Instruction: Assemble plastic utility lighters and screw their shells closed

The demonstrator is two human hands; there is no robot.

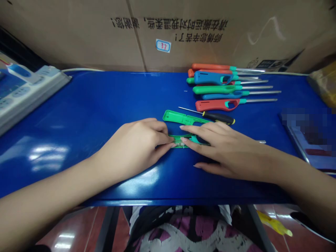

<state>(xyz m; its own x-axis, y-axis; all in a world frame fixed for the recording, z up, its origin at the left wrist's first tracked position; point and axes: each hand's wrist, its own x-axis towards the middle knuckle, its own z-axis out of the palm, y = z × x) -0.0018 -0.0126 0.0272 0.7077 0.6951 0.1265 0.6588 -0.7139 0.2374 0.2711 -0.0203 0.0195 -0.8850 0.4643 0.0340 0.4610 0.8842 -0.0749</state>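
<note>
An opened green long-necked lighter (pixel 179 144) lies on the table, its inner parts showing. At its left end my left hand (pixel 144 141) is closed, thumb and fingers pinching at the handle; a small part between the tips is hidden. My right hand (pixel 223 148) lies over the lighter's right side, fingers stretched and apart, two fingertips touching the handle near the turquoise trigger. Beneath that hand much of the lighter is covered, while its metal tube (pixel 261 142) peeks out on the right. Just behind lie the loose green handle half (pixel 181 117) and a black-and-yellow screwdriver (pixel 219 117).
Several long-necked lighters, among them a red one (pixel 215 105), lie piled at the back right. A cardboard box (pixel 91 42) stands along the rear. On the left is a power strip (pixel 28 89); a partly blurred flat object (pixel 309 140) lies right on the blue table (pixel 78 101).
</note>
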